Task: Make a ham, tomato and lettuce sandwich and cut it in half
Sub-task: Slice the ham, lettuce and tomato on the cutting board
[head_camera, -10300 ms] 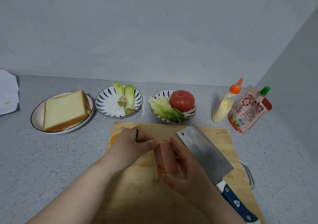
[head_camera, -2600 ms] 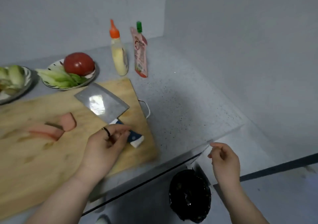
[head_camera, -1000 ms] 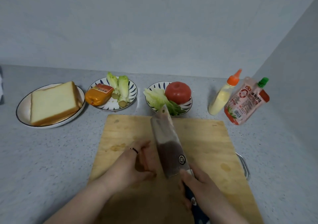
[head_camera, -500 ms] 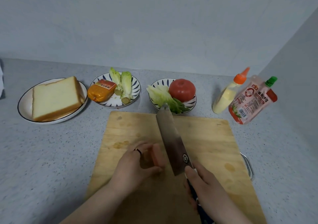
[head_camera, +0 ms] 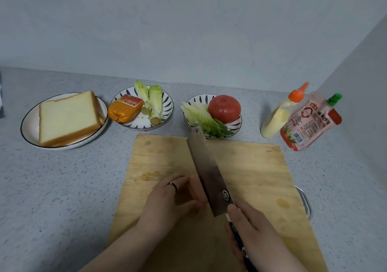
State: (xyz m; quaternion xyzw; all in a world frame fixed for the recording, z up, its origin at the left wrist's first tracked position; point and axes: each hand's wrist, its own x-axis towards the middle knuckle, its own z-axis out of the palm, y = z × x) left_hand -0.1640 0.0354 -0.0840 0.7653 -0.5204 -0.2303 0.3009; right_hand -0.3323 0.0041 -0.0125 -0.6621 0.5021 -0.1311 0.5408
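Note:
On the wooden cutting board point(head_camera: 251, 171) my left hand point(head_camera: 169, 202) holds a pink piece of ham point(head_camera: 194, 190) between fingers and thumb. My right hand point(head_camera: 249, 227) grips the dark handle of a cleaver point(head_camera: 209, 171), whose blade stands on edge against the ham's right side, tip pointing away. Behind the board, a plate point(head_camera: 29, 129) carries sliced bread point(head_camera: 67, 119). A patterned plate point(head_camera: 165, 112) has the wrapped ham remainder point(head_camera: 125, 108) and lettuce stalks point(head_camera: 154, 102). A bowl point(head_camera: 236, 125) holds lettuce leaves point(head_camera: 207, 121) and a tomato point(head_camera: 224, 108).
A squeeze bottle with an orange cap point(head_camera: 282, 112) and a red sauce pouch with a green cap point(head_camera: 310, 123) lean at the back right by the side wall. The speckled grey counter point(head_camera: 62, 188) extends to the left of the board.
The cleaver blade has come down lower beside the ham than half a second ago. My left hand keeps holding the ham in the same place.

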